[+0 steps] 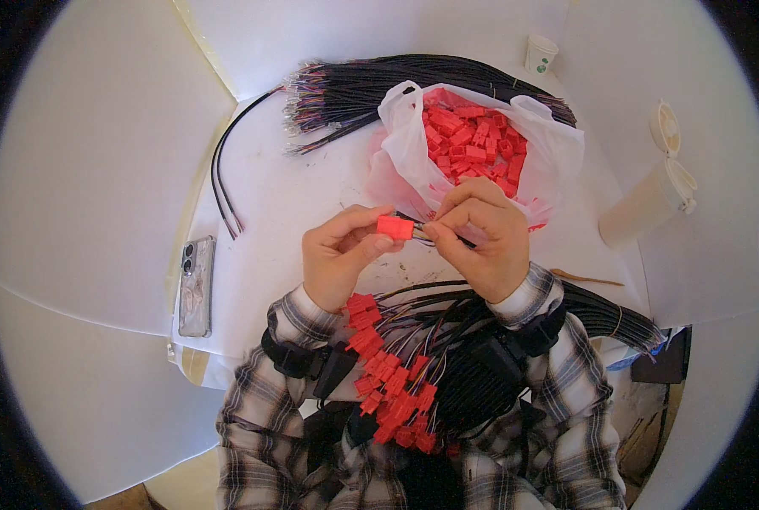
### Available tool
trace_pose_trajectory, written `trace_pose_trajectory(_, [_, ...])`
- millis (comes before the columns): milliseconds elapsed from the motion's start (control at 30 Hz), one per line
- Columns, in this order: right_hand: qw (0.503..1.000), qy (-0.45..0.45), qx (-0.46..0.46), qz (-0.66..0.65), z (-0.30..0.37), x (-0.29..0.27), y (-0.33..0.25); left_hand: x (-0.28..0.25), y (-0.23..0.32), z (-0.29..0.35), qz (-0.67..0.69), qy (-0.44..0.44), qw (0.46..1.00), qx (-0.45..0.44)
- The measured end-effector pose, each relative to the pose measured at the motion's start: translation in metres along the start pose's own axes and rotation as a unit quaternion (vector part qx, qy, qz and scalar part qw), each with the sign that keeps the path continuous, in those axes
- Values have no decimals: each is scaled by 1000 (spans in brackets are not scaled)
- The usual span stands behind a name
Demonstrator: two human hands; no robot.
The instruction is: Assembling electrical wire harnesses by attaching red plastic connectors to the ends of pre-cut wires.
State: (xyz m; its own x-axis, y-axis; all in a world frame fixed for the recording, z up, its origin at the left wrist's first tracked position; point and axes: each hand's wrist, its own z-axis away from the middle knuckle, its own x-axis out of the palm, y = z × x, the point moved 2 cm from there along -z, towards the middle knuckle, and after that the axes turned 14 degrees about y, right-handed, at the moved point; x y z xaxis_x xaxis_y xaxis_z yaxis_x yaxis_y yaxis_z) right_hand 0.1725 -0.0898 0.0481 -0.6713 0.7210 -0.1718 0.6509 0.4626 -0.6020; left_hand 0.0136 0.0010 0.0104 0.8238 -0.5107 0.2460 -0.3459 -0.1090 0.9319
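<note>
A red plastic connector housing point(394, 228) is pinched between the thumb and fingers of my left hand point(337, 259). Thin wires point(423, 234) run from its right side, and my right hand point(488, 242) grips them between thumb and fingertips close to the housing. How far the wire ends sit inside it I cannot make out. Below my hands, against my body, lies a bundle of black sleeved cables point(473, 382) with several red connectors point(392, 374) on their ends. Just beyond my hands stands an open white plastic bag point(400, 166) full of loose red housings point(473, 143).
Behind the bag lies a thick bundle of black cables point(396, 81) with bare terminals at its left end; one loose cable point(216, 161) curves leftward. A phone point(196, 289) lies left. A paper cup point(541, 53), a beige tumbler point(647, 202) and a thin brown stick point(587, 278) are right.
</note>
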Motion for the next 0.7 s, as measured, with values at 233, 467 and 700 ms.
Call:
trace_pose_trajectory(233, [1000, -9, 15, -15, 3, 2, 1, 1, -1, 0, 23, -20, 1000, -4])
trace_pose_trajectory(467, [999, -28, 36, -11, 3, 2, 1, 1, -1, -1, 32, -21, 999, -23])
trace_pose_trajectory(700, [995, -21, 83, -44, 4, 3, 4, -1, -2, -1, 20, 4, 1000, -11])
